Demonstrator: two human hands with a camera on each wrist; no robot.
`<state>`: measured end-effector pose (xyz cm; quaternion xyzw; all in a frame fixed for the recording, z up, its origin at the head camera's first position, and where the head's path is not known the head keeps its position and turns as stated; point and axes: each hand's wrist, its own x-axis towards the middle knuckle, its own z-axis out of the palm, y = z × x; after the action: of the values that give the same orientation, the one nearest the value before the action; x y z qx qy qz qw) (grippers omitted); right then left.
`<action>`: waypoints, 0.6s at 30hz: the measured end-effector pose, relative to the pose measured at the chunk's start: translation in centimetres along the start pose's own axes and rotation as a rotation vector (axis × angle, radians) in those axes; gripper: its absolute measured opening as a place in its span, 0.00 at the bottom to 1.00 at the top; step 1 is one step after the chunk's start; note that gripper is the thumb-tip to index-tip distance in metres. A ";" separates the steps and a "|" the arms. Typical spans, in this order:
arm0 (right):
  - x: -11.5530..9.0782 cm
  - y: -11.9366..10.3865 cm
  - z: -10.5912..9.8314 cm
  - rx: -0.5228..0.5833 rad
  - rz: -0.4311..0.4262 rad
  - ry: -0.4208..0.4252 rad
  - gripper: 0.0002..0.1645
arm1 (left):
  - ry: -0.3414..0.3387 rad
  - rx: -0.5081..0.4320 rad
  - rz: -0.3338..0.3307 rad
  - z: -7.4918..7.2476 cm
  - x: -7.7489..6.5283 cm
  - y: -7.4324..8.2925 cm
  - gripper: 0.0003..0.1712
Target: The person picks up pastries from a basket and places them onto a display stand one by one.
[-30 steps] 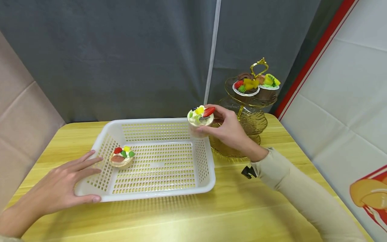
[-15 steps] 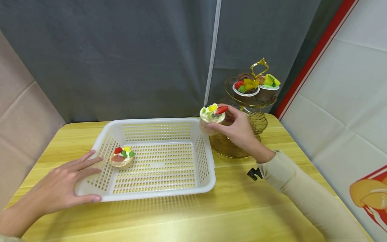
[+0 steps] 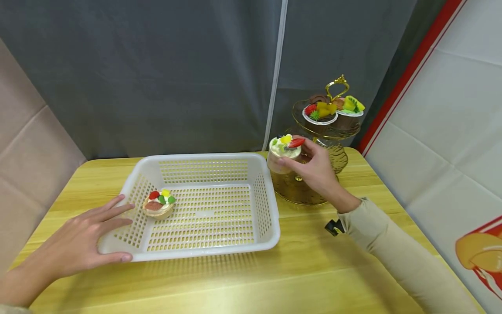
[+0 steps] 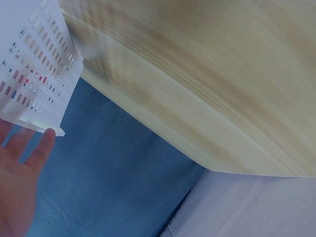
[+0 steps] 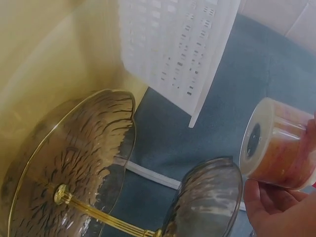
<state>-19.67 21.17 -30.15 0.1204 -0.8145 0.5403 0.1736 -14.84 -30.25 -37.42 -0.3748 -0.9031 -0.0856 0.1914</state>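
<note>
My right hand (image 3: 315, 168) grips a cream dessert cup (image 3: 283, 160) topped with strawberry and yellow fruit pieces. It holds the cup beside the basket's right rim, in front of the gold-trimmed tiered cake stand (image 3: 302, 192). In the right wrist view the clear cup (image 5: 281, 148) shows its base, near the stand's glass tiers. My left hand (image 3: 84, 237) rests on the left rim of the white perforated basket (image 3: 204, 253), fingers spread straight along it. Inside the basket, near that hand, sits a fruit tart (image 3: 158, 209) with a strawberry and green pieces.
Two chocolate cupcakes with fruit (image 3: 319, 120) stand on the stand's upper tier, below its gold handle (image 3: 338, 85). A black clip (image 3: 334, 226) hangs by the right sleeve. A grey curtain (image 3: 176, 78) backs the wooden table (image 3: 219, 288), and a white wall panel is at right.
My right hand has carried the dessert cup rightward, from over the basket's right back corner to in front of the cake stand. The left hand and the tart stay put.
</note>
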 end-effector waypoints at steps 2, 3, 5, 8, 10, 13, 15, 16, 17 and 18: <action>0.0 0.1 -0.2 -0.006 0.001 0.012 0.31 | 0.003 0.001 0.002 0.0 0.0 0.0 0.42; 0.0 0.2 -0.2 -0.005 0.002 0.017 0.30 | 0.004 0.001 0.003 0.0 0.0 0.0 0.41; 0.0 0.3 -0.4 -0.015 0.002 0.028 0.30 | 0.004 0.000 0.002 0.0 0.0 0.0 0.41; -0.1 0.5 -0.7 -0.028 0.004 0.041 0.30 | 0.006 -0.003 0.000 0.0 0.0 0.0 0.42; -0.1 0.7 -0.9 -0.037 0.007 0.047 0.30 | 0.007 -0.003 0.002 0.1 0.0 0.0 0.42; -0.2 0.9 -1.2 -0.035 0.013 0.049 0.30 | 0.008 -0.003 0.006 0.1 0.0 0.0 0.42; -0.2 1.0 -1.6 -0.023 0.017 0.046 0.30 | 0.008 -0.003 0.005 0.1 0.0 0.0 0.42; -0.2 1.1 -1.7 -0.021 0.019 0.046 0.30 | 0.007 -0.005 0.004 0.1 -0.1 0.0 0.42; -0.2 1.2 -1.9 -0.018 0.022 0.045 0.30 | 0.007 -0.005 0.004 0.1 -0.1 0.0 0.42; -0.2 1.3 -2.1 -0.017 0.025 0.044 0.30 | 0.009 -0.004 0.005 0.1 -0.1 0.0 0.42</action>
<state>-19.61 23.55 -30.56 0.0971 -0.8164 0.5381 0.1857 -14.83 -30.26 -37.55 -0.3771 -0.9011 -0.0888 0.1947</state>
